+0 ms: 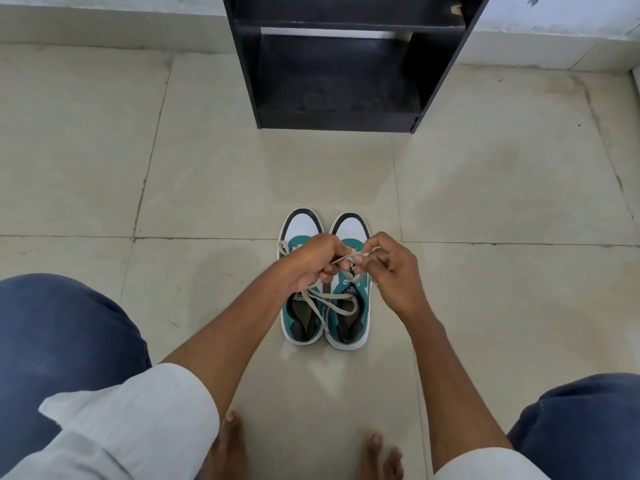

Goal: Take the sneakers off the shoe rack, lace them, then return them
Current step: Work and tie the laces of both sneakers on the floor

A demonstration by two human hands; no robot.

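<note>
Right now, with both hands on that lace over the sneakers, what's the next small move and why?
Probably pull the two ends apart to snug the tie. The left hand and right hand both pinch the lace above the right sneaker, and slack loops still trail over the left sneaker. The shoe rack stands empty behind.

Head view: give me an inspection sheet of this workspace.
Surface: pale tiled floor, stained, dark grout lines.
Job's things: two teal-and-white sneakers side by side on the floor, toes toward the black shoe rack; its visible shelves hold nothing; off-white lace loose across both.
Clutter: nothing seen.
Grippers: left hand and right hand both pinch the lace in their fingers above the sneakers.
Cables: nothing seen.
Surroundings: white wall base behind the rack; knees, bare feet.
</note>
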